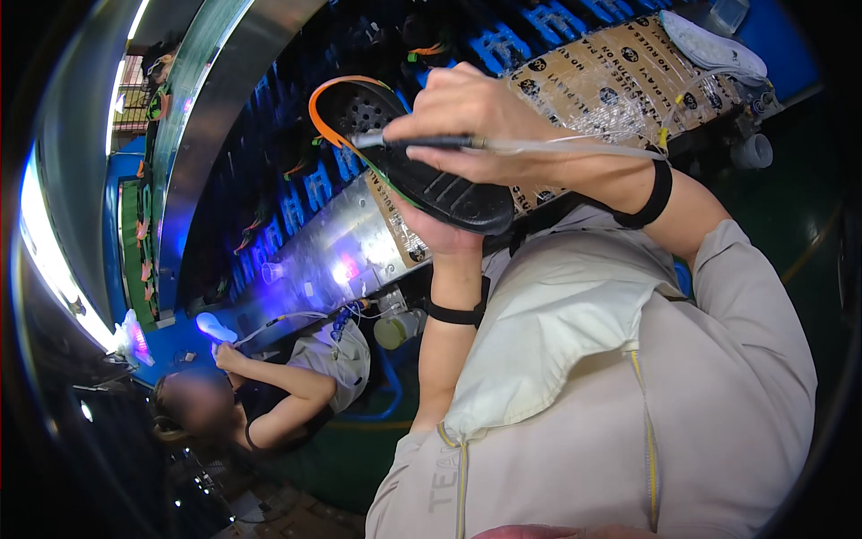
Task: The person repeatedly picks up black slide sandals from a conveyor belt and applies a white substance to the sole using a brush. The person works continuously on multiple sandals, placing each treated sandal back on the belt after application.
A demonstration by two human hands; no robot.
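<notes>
A flat sheet of brown cardboard (pixel 620 81) with rows of round black printed marks lies on the work surface, at the upper right of the view. It is covered with clear shiny plastic film. A narrow strip of the same printed cardboard (pixel 400 225) shows below, beside a metal plate.

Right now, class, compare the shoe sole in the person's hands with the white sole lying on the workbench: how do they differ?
The black sole has an orange rim; the white sole is plain pale. The black sole is held up in the left hand, while the right hand holds a thin tool against it; the white sole lies untouched on the workbench. Both are shoe soles.
</notes>
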